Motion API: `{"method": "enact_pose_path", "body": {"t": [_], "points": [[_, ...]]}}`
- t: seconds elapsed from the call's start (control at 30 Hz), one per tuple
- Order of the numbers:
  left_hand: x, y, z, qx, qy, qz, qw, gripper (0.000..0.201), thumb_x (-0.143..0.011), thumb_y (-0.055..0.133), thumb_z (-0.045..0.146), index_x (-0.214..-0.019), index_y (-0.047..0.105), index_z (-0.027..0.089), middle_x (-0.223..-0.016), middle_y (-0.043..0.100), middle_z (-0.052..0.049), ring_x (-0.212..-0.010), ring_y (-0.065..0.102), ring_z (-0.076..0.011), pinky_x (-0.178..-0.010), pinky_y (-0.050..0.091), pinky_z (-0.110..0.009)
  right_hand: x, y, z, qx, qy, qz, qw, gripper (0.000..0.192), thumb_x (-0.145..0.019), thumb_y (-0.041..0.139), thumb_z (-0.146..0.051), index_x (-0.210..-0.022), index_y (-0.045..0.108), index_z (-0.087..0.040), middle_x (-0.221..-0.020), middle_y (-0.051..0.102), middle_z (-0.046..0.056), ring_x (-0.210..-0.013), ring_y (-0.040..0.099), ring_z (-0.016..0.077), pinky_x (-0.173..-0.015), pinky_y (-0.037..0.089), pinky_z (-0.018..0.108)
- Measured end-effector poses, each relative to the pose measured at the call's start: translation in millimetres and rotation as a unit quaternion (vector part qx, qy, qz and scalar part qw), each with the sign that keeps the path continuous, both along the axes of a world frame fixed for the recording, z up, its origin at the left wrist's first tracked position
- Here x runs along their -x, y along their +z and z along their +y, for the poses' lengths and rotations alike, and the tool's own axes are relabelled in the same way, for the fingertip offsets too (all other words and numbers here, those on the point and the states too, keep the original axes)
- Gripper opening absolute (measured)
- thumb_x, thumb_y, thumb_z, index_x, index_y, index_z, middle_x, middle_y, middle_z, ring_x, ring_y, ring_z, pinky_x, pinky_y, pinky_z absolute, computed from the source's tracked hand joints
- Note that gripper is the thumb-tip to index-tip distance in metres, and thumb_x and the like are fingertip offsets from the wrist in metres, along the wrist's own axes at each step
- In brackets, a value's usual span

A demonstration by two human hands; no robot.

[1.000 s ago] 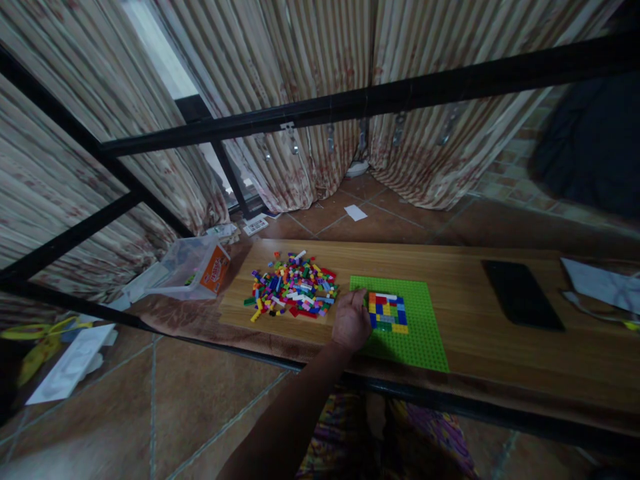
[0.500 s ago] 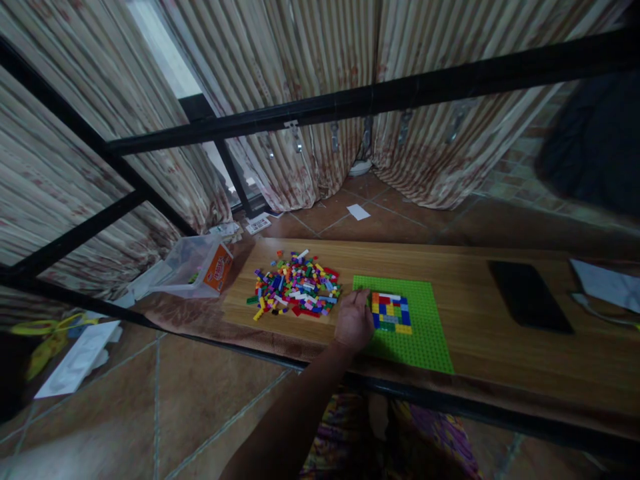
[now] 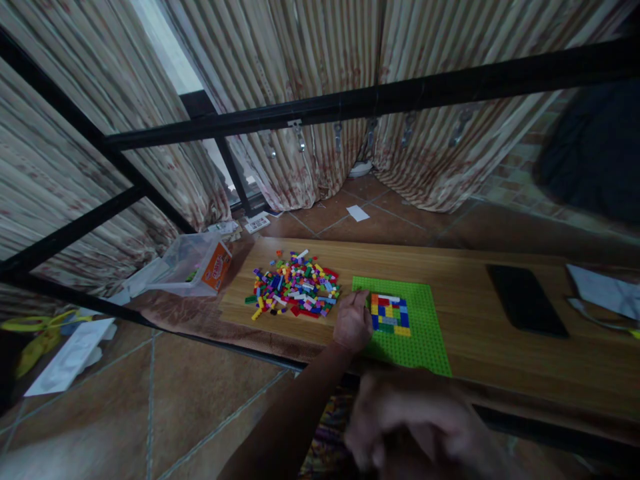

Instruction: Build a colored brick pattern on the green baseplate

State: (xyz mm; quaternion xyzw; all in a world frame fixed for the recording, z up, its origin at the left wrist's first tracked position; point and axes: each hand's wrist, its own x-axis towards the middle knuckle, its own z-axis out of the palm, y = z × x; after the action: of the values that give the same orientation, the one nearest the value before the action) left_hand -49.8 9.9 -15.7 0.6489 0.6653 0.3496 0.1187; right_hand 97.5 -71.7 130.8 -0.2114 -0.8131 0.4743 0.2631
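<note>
My left hand (image 3: 353,321) rests on the near-left edge of the green baseplate (image 3: 420,333), fingers curled loosely at the left side of the brick patch (image 3: 389,313). I can't tell if it pinches a brick or just steadies the plate. My right hand (image 3: 415,420) is a blur, close to the lens, low in view and off the table; can't tell its grip, nothing visible in it.

Progress, as I judge it: early. The patch is a small block of red, white, blue, yellow and green bricks, sitting left of centre on the plate and covering only a small share of it. Most of the studs are bare. The loose pile (image 3: 295,291) lies just left of the plate, large and barely thinned by the look of it, so plenty is left to place.

Surface: a long wooden board (image 3: 475,353) on a black frame. A dark phone (image 3: 526,300) lies flat to the right, well apart from the plate; papers (image 3: 603,291) at the far right edge. A clear tub (image 3: 193,265) with an orange label sits left of the pile, tipped.

Room: brown tile floor (image 3: 150,400), striped curtains (image 3: 310,80) behind, black bars (image 3: 350,103) crossing the view. White and yellow items lie on the floor at left.
</note>
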Motion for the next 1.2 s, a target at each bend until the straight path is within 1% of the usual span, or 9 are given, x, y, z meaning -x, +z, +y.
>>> {"method": "enact_pose_path", "body": {"t": [0.03, 0.1, 0.17, 0.27, 0.37, 0.5, 0.83, 1.03, 1.2], "points": [[0, -0.6, 0, 0.005, 0.001, -0.002, 1.000, 0.046, -0.083, 0.044, 0.011, -0.129, 0.050, 0.016, -0.121, 0.060, -0.011, -0.115, 0.053, -0.0213, -0.102, 0.046, -0.037, 11, -2.7, 7, 0.021, -0.020, -0.009, 1.000, 0.022, -0.081, 0.057, -0.047, -0.100, 0.066, -0.052, -0.079, 0.071, -0.007, -0.072, 0.067, 0.0190, -0.060, 0.055, 0.035], [0, -1.4, 1, 0.012, 0.001, -0.004, 1.000, 0.047, -0.084, 0.044, 0.012, -0.131, 0.049, 0.017, -0.121, 0.059, -0.010, -0.114, 0.053, -0.0205, -0.102, 0.045, -0.036, 30, -17.0, 18, 0.052, -0.074, -0.029, 0.995, 0.019, -0.087, 0.054, -0.037, -0.099, 0.068, -0.042, -0.086, 0.072, -0.003, -0.078, 0.067, 0.0181, -0.070, 0.055, 0.035], [0, -0.9, 0, 0.009, -0.007, 0.004, 1.000, 0.047, -0.086, 0.044, 0.016, -0.132, 0.048, 0.017, -0.124, 0.057, -0.010, -0.115, 0.052, -0.0206, -0.102, 0.045, -0.036, 43, -40.2, 23, 0.021, -0.113, -0.057, 0.992, 0.019, -0.089, 0.052, -0.030, -0.095, 0.070, -0.033, -0.092, 0.072, 0.002, -0.085, 0.067, 0.0198, -0.077, 0.052, 0.038], [0, 1.9, -3, -0.012, -0.040, 0.047, 0.998, 0.046, -0.089, 0.046, 0.030, -0.134, 0.048, 0.021, -0.136, 0.048, -0.010, -0.119, 0.049, -0.0231, -0.104, 0.042, -0.042, 52, -75.4, 25, -0.005, -0.103, -0.073, 0.992, 0.018, -0.089, 0.052, -0.023, -0.091, 0.069, -0.027, -0.089, 0.071, 0.004, -0.083, 0.066, 0.0196, -0.076, 0.051, 0.035], [-2, 4.2, -6, -0.022, -0.082, 0.109, 0.990, 0.047, -0.088, 0.050, 0.039, -0.133, 0.050, 0.027, -0.144, 0.039, -0.010, -0.120, 0.047, -0.0272, -0.102, 0.040, -0.048, 53, -93.6, 24, -0.018, -0.098, -0.042, 0.994, 0.017, -0.088, 0.053, -0.020, -0.087, 0.069, -0.024, -0.085, 0.070, 0.004, -0.081, 0.064, 0.0184, -0.074, 0.050, 0.032], [-4, 3.4, -6, -0.022, -0.098, 0.160, 0.982, 0.045, -0.088, 0.049, 0.040, -0.132, 0.053, 0.029, -0.144, 0.039, -0.009, -0.116, 0.049, -0.0277, -0.097, 0.041, -0.048, 51, -95.4, 25, -0.009, -0.111, -0.020, 0.994, 0.015, -0.087, 0.055, -0.017, -0.088, 0.069, -0.022, -0.085, 0.069, 0.004, -0.081, 0.064, 0.0173, -0.074, 0.048, 0.030], [-6, 3.1, -3, -0.009, -0.107, 0.214, 0.971, 0.044, -0.090, 0.045, 0.039, -0.132, 0.052, 0.026, -0.140, 0.048, -0.008, -0.111, 0.050, -0.0265, -0.093, 0.042, -0.046, 51, -86.4, 28, 0.032, -0.128, -0.017, 0.991, 0.015, -0.086, 0.056, -0.017, -0.086, 0.070, -0.022, -0.084, 0.071, 0.002, -0.082, 0.065, 0.0164, -0.077, 0.048, 0.029], [-10, 4.4, -1, 0.006, -0.106, 0.236, 0.966, 0.043, -0.091, 0.043, 0.038, -0.131, 0.052, 0.024, -0.141, 0.048, -0.009, -0.111, 0.050, -0.0269, -0.092, 0.042, -0.046, 52, -84.7, 33, 0.071, -0.130, -0.029, 0.989, 0.015, -0.084, 0.057, -0.016, -0.084, 0.070, -0.021, -0.084, 0.073, 0.001, -0.080, 0.065, 0.0159, -0.076, 0.048, 0.028], [-11, 3.8, -1, 0.013, -0.102, 0.228, 0.968, 0.043, -0.091, 0.045, 0.037, -0.131, 0.052, 0.025, -0.142, 0.048, -0.008, -0.113, 0.049, -0.0266, -0.095, 0.041, -0.047, 52, -83.6, 34, 0.056, -0.123, -0.044, 0.990, 0.015, -0.084, 0.057, -0.017, -0.085, 0.071, -0.022, -0.087, 0.074, 0.002, -0.082, 0.066, 0.0166, -0.077, 0.048, 0.028]]}}
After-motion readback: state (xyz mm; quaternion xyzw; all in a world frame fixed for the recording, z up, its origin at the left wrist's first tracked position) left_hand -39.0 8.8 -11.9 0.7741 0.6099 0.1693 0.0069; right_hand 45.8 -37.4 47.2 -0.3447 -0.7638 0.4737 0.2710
